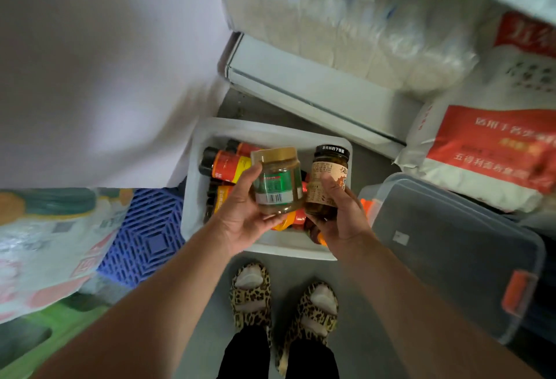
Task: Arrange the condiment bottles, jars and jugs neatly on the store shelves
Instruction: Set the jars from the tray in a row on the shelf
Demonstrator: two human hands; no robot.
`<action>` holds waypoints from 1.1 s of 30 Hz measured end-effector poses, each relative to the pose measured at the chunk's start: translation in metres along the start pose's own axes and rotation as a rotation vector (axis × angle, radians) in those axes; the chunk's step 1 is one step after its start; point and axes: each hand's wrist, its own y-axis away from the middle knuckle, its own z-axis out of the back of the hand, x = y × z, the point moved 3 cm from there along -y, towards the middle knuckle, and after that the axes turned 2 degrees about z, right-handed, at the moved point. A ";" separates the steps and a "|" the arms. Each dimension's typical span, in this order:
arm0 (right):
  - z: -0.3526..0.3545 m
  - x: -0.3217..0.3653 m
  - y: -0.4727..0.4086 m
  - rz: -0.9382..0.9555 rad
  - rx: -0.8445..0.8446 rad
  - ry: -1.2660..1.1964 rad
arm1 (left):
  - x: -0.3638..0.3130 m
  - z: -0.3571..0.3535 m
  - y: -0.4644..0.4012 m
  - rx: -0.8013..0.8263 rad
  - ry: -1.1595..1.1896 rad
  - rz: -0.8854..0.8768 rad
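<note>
My left hand (240,213) grips a jar with a gold lid and green label (278,180), holding it upright above a white bin. Beside it my right hand (340,213) grips a darker jar with a black lid and tan label (329,177). The two jars almost touch. Below them the white bin (198,138) sits on the floor and holds several dark sauce bottles with red and yellow labels (228,165), lying on their sides. My hands hide part of the bin's contents.
A lidded clear plastic box with an orange latch (451,252) stands to the right. Large white sacks (487,150) are piled at the back right on a low white shelf (301,86). A blue crate (144,234) and a printed bag (45,243) lie left.
</note>
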 end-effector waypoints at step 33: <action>-0.030 0.429 0.556 0.933 0.405 -0.171 | -0.147 -0.496 0.469 0.865 -0.543 -0.375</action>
